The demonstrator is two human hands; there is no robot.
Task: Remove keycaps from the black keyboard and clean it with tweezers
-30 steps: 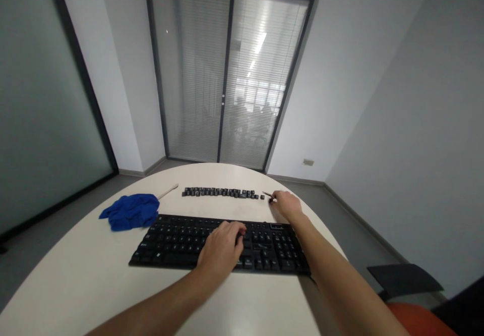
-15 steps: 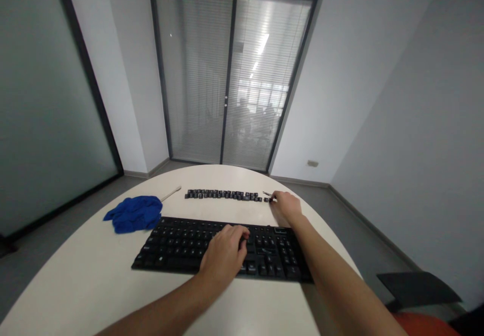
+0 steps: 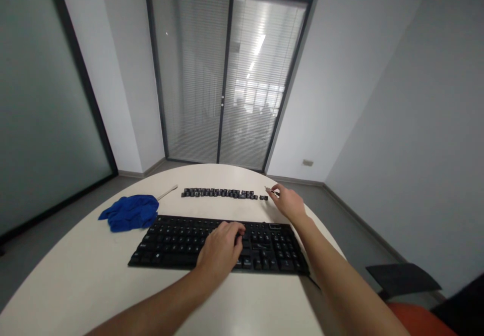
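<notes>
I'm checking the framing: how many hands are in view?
2: the left hand over the keyboard; the right hand beyond it, holding a thin tool near the loose keycaps.

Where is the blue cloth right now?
In the head view, the blue cloth lies crumpled on the left side of the table, by the far left corner of the keyboard, next to the pale stick.
</notes>
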